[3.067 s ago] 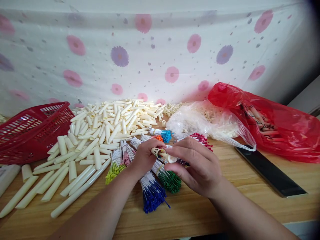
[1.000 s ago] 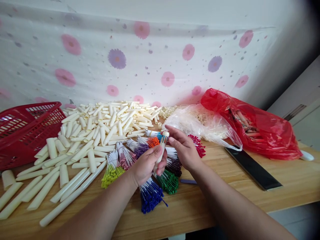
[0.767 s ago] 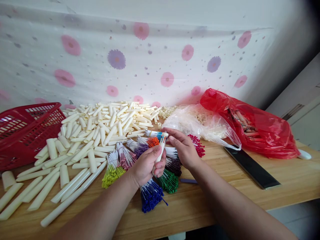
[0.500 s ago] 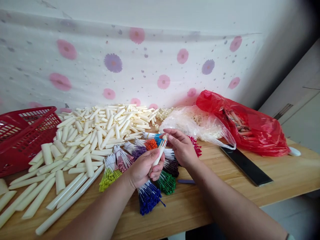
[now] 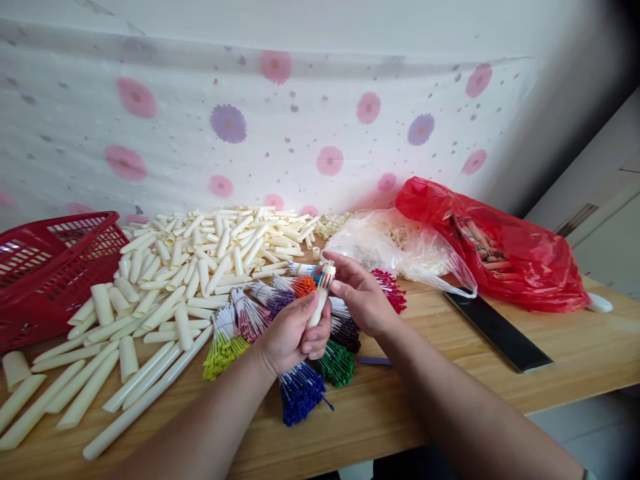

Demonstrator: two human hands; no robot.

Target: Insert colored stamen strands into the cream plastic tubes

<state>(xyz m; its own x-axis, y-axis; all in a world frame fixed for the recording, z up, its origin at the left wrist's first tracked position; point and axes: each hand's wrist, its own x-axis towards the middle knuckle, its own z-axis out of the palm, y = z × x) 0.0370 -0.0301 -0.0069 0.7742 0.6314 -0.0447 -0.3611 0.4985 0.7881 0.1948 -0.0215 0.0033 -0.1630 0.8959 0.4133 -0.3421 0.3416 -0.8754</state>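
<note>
My left hand (image 5: 295,330) is wrapped round the white barrel of a multicolour pen (image 5: 320,303), held upright and tilted slightly right. Coloured slider tips and a pale ring-like piece show at its upper end. The thumb and index finger of my right hand (image 5: 363,293) close on that top end; its other fingers are partly hidden. Under and around both hands lie bundles of pen refills: yellow (image 5: 225,347), pink (image 5: 250,317), purple (image 5: 274,298), orange (image 5: 301,287), dark blue (image 5: 303,393), green (image 5: 337,363), dark brown-purple (image 5: 347,333) and crimson (image 5: 391,291).
Cream pen barrels (image 5: 200,267) are heaped at left, beside a red basket (image 5: 60,280). Behind my right hand are a clear plastic bag (image 5: 400,243) of small pale parts and a red bag (image 5: 520,260) of pens. A black flat device (image 5: 500,333) lies at right.
The pale top piece now sits lower, against the barrel's upper end, and the spread refills are drawn together there. My right fingers have moved in slightly. The view has shifted a little.
</note>
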